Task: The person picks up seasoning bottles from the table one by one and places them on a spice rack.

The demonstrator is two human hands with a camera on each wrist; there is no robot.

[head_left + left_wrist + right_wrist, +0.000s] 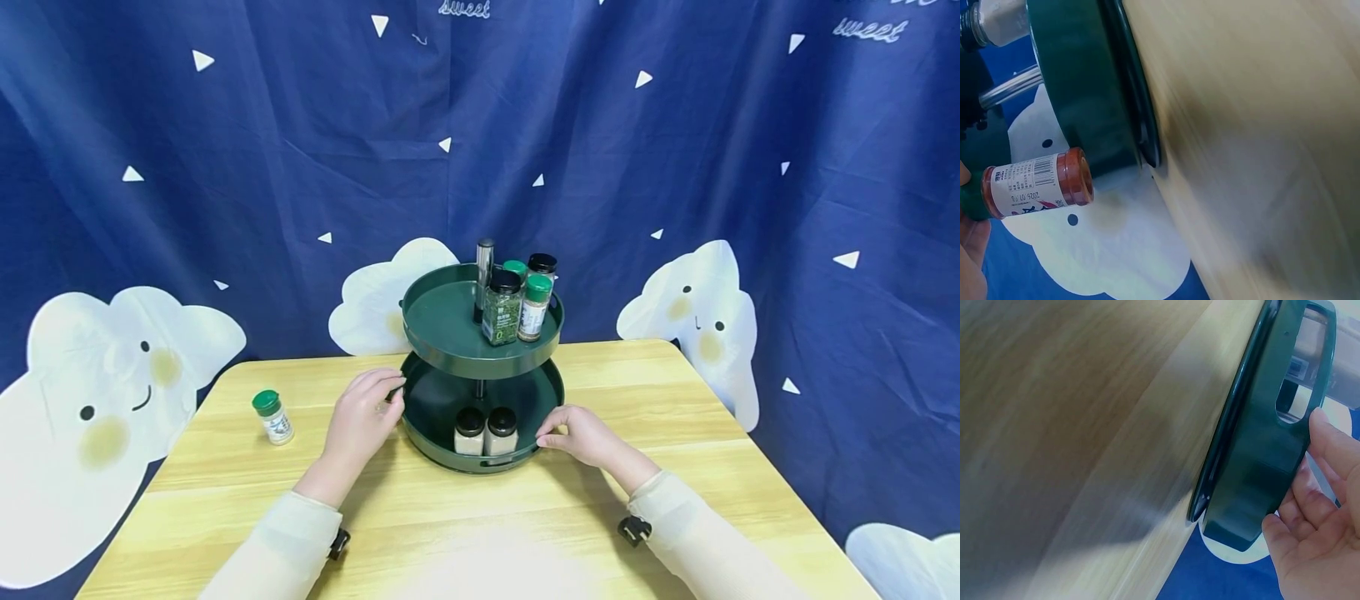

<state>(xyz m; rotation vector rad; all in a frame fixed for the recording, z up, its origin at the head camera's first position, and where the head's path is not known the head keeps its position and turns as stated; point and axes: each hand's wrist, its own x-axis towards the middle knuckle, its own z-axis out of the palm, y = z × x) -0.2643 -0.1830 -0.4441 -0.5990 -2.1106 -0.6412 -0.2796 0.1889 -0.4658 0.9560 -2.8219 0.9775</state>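
Note:
A dark green two-tier round spice rack [442,360] stands on the table. At its left, my left hand [360,421] pinches the green cap of a seasoning bottle [1032,184] with brown contents and a white label. That bottle hangs upright beside the lower tray in the left wrist view; the hand hides it in the head view. My right hand [581,435] grips the lower tray's rim at the front right, its thumb beside a handle slot [1291,403]. Two black-capped jars [469,432] with pale contents stand at the front of the lower tray.
On the upper tray, several bottles cluster at the right, including a black-capped jar of green flakes [501,308] and a green-capped bottle [534,310]. Another green-capped bottle [273,418] stands on the wooden table [450,517] at the left. A blue curtain [300,167] hangs behind.

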